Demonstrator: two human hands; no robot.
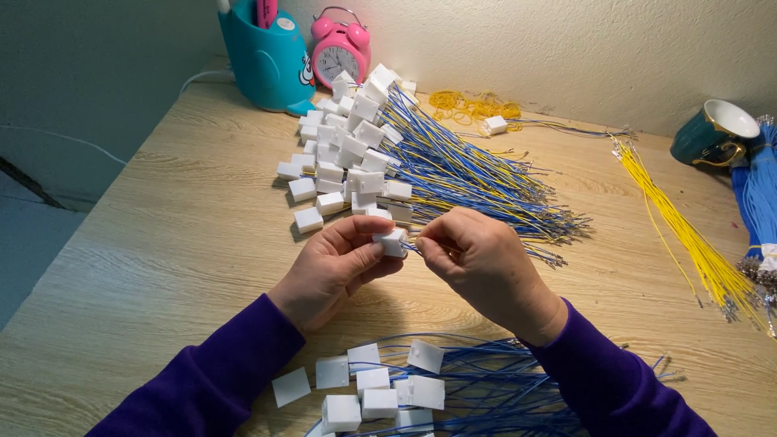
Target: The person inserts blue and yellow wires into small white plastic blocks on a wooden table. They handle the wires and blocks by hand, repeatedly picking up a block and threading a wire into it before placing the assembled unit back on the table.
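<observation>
Centrally, above the wooden worktop point(186, 243), the left hand point(336, 263) pinched a small white connector block point(393, 242) in a closed grip. The right hand point(477, 259) had its fingers closed just beside that block, on a thin wire too small to make out. Behind lay a pile of wired white connectors point(356, 154); another pile point(380, 392) lay nearer.

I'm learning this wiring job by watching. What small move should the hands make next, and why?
Probably push the wire on into the white connector. The left hand pinches the connector, the right hand pinches a thin wire right at its side, and the pile behind holds connectors with blue and yellow wires already in. How far it is seated cannot be seen.
</observation>
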